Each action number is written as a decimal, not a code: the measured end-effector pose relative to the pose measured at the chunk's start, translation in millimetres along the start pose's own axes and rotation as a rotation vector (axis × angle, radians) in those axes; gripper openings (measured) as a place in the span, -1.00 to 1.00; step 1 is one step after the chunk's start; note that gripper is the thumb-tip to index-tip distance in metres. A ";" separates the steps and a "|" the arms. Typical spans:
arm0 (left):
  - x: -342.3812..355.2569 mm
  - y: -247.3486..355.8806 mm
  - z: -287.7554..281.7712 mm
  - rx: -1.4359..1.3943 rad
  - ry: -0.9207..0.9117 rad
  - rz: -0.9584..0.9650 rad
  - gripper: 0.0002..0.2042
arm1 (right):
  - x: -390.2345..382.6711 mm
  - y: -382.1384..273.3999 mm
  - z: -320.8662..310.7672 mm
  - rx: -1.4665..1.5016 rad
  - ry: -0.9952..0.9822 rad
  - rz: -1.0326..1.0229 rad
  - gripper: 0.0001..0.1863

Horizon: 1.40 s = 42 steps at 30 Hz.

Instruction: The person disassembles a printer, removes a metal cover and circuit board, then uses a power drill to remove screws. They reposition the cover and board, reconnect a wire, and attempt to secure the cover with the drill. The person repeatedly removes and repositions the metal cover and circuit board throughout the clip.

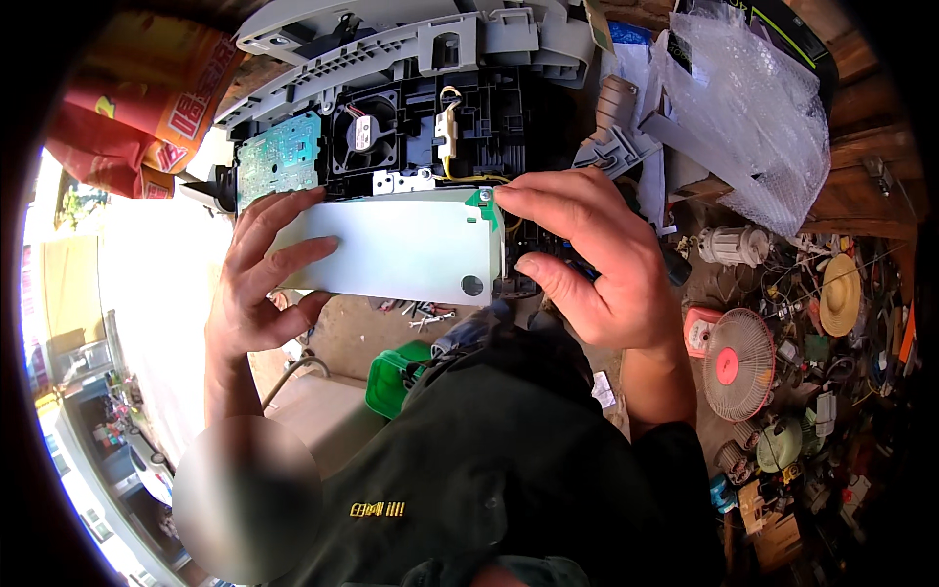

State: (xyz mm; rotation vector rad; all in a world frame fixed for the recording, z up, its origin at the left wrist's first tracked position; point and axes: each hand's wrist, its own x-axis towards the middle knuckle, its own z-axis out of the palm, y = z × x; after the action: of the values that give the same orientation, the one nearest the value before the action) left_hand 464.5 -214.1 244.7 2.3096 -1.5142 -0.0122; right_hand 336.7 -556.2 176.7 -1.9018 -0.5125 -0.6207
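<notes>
Head view: black housing [504, 108] contains a round-bladed fan [367, 147] and green circuit board [279, 157]; green plastic bin [383, 383] below, contents unclear. Smooth, pale rectangular panel [391, 245] lies at the housing's near side. Left hand [259, 274], fingers spread, holds its left end; right hand [611, 264] half-open at its right end, thumb and index apart, grip cannot be told.

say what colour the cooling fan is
The cooling fan is black; it shows best in the head view.
</notes>
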 end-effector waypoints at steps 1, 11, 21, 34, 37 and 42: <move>0.7 0.2 0.6 -0.005 -0.001 0.001 -0.42 | 2.4 -1.5 0.4 -0.022 0.008 0.004 -0.56; -1.9 -1.5 3.2 -0.033 0.025 0.007 -0.43 | 15.7 3.6 0.8 -0.041 -0.055 -0.011 -0.72; -1.0 -5.6 5.1 -0.055 0.043 0.052 -0.46 | 12.2 -3.6 3.8 -0.062 -0.033 0.052 -0.68; -4.1 -7.6 5.7 -0.061 0.021 -0.011 -0.47 | 17.8 -23.6 5.7 -0.289 -0.111 0.004 -0.24; -2.5 -7.7 6.3 -0.049 0.033 0.012 -0.44 | 18.4 -17.8 8.0 -0.314 -0.160 -0.009 -0.26; -7.1 -12.1 4.6 -0.084 0.048 0.032 -0.40 | 20.6 -18.7 3.5 -0.336 -0.208 -0.004 -0.36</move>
State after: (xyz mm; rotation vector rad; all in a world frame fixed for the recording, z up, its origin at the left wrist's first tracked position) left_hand 471.2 -205.0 235.2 2.2044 -1.4977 -0.0110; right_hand 342.1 -544.3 201.5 -2.3000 -0.5714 -0.5386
